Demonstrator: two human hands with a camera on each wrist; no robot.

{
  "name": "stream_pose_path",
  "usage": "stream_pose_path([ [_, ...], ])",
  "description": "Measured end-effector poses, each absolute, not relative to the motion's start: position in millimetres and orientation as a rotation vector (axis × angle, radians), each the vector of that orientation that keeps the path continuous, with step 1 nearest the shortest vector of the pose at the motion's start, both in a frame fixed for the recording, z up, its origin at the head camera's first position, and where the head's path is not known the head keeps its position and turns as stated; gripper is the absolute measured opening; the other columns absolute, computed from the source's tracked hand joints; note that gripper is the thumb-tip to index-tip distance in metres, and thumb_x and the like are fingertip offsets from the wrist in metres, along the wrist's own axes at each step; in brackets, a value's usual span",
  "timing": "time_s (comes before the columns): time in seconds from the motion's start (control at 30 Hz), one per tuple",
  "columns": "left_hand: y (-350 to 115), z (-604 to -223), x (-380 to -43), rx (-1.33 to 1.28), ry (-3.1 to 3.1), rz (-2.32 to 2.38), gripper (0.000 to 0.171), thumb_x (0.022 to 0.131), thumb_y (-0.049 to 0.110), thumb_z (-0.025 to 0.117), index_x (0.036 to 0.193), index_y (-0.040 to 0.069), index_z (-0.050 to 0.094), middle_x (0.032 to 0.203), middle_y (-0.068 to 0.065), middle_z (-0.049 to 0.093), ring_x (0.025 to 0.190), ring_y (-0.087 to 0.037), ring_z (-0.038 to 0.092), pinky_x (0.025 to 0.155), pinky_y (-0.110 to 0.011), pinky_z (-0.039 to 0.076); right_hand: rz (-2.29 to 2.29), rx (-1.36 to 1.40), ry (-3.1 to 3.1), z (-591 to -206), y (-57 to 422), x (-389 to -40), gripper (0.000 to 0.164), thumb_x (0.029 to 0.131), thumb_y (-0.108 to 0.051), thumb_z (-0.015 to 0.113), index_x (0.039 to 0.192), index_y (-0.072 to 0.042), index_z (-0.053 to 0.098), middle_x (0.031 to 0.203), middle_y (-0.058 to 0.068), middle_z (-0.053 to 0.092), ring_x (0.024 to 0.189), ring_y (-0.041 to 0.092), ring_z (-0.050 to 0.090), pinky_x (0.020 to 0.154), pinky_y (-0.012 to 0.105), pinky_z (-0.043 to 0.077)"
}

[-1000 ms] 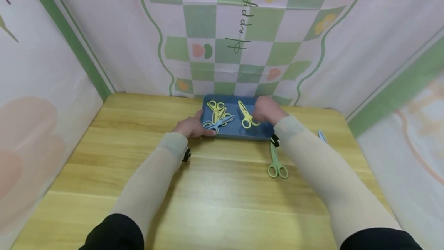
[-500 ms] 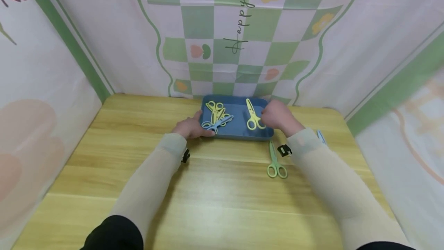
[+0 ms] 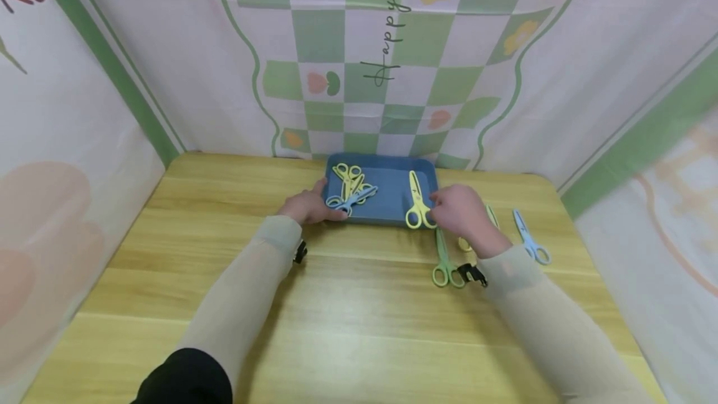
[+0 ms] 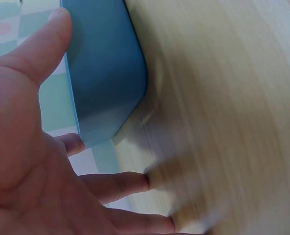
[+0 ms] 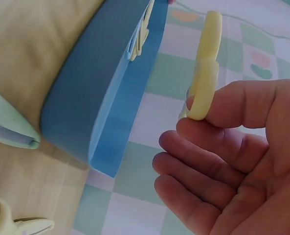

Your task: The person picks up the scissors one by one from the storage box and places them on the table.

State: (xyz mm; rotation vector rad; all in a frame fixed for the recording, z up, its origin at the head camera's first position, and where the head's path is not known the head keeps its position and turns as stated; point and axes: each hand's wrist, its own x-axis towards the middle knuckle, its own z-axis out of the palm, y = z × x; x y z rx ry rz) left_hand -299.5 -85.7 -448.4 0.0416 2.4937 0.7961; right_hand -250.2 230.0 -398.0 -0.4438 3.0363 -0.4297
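Observation:
A blue tray [image 3: 387, 195] stands at the back of the table. My left hand [image 3: 307, 206] rests at its left end, thumb on the rim and the other fingers spread, as the left wrist view shows. Inside, at the left, lie yellow scissors [image 3: 348, 173] and, over them, blue scissors [image 3: 359, 198]. My right hand [image 3: 461, 212] pinches another pair of yellow scissors [image 3: 416, 195] by a handle ring, between thumb and index finger. In the right wrist view these scissors [image 5: 209, 54] hang above the tray's rim, blades hidden behind the handle.
Green scissors [image 3: 442, 260] lie in front of the tray. Blue scissors [image 3: 528, 239] lie farther right. Between them, a yellow pair [image 5: 17, 220] is partly hidden under my right wrist. A patterned cloth [image 3: 381, 98] hangs right behind the tray.
My right hand has moved right and toward me, carrying the yellow scissors from the tray's middle to its right front edge. The left hand keeps its place at the tray.

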Motion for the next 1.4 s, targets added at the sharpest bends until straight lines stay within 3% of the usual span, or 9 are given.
stream_pose_path([
  [0.03,-86,-448,-299,0.043,2.492,0.798,0.117,0.079,0.061,0.076,0.162,0.027,-0.001,0.157,-0.022,0.030,0.141,-0.044,0.028,0.112,-0.057,0.025,-0.437,-0.445,3.042,-398,231,-246,0.031,0.080,-0.004,0.053,0.050,-0.010,0.049,0.120,0.020,0.067,0.101,0.039,0.066,0.082,0.051,0.052],
  [0.17,-87,-449,-298,0.054,2.493,0.814,0.118,0.079,0.060,0.077,0.162,0.027,-0.001,0.157,-0.022,0.031,0.141,-0.045,0.029,0.112,-0.058,0.025,-0.473,-0.402,3.056,-400,234,-231,0.035,0.080,-0.005,0.056,0.047,-0.012,0.048,0.120,0.018,0.068,0.059,0.026,0.055,0.053,0.038,0.046],
  [0.23,-87,-451,-299,0.059,2.497,0.821,0.118,0.079,0.060,0.077,0.162,0.027,0.000,0.156,-0.022,0.032,0.140,-0.045,0.030,0.112,-0.058,0.025,-0.478,-0.395,3.061,-400,234,-223,0.038,0.082,-0.006,0.057,0.046,-0.013,0.048,0.120,0.018,0.068,0.050,0.020,0.047,0.048,0.035,0.043],
  [0.5,-87,-454,-304,0.065,2.507,0.823,0.119,0.078,0.062,0.077,0.162,0.029,0.000,0.155,-0.022,0.034,0.139,-0.044,0.032,0.111,-0.057,0.027,-0.490,-0.494,3.078,-402,224,-192,0.044,0.084,-0.006,0.060,0.044,-0.016,0.044,0.116,0.017,0.070,0.041,0.014,0.046,0.048,0.033,0.042],
  [0.77,-86,-448,-303,0.064,2.502,0.824,0.118,0.079,0.061,0.076,0.162,0.028,-0.001,0.156,-0.023,0.033,0.138,-0.044,0.033,0.111,-0.057,0.028,-0.513,-0.422,3.011,-414,218,-176,0.040,0.082,-0.009,0.065,0.046,-0.017,0.050,0.122,0.014,0.067,0.049,0.015,0.052,0.049,0.032,0.046],
  [0.97,-86,-447,-302,0.067,2.499,0.819,0.117,0.080,0.060,0.076,0.162,0.027,-0.002,0.156,-0.022,0.032,0.139,-0.044,0.032,0.111,-0.057,0.028,-0.493,-0.480,3.002,-430,215,-169,0.038,0.080,-0.009,0.066,0.046,-0.018,0.050,0.114,0.011,0.071,0.077,0.023,0.068,0.065,0.037,0.054],
  [1.23,-86,-450,-302,0.072,2.500,0.817,0.118,0.079,0.060,0.077,0.162,0.027,-0.001,0.155,-0.023,0.034,0.138,-0.044,0.033,0.111,-0.056,0.028,-0.422,-0.484,2.982,-448,210,-171,0.034,0.078,-0.009,0.064,0.047,-0.016,0.052,0.108,0.010,0.072,0.103,0.033,0.066,0.085,0.046,0.053],
  [1.33,-86,-451,-303,0.067,2.488,0.812,0.119,0.079,0.060,0.077,0.162,0.027,-0.001,0.155,-0.022,0.035,0.137,-0.043,0.036,0.111,-0.054,0.029,-0.418,-0.450,2.980,-453,208,-173,0.012,0.076,-0.009,0.063,0.065,-0.008,0.070,0.107,0.010,0.073,0.104,0.034,0.066,0.087,0.047,0.052],
  [1.4,-86,-452,-304,0.062,2.481,0.808,0.119,0.079,0.060,0.077,0.162,0.027,-0.002,0.155,-0.022,0.035,0.137,-0.042,0.037,0.110,-0.053,0.030,-0.409,-0.435,2.982,-455,206,-174,0.017,0.075,-0.008,0.063,0.083,-0.003,0.076,0.107,0.011,0.073,0.104,0.035,0.066,0.087,0.048,0.052],
])
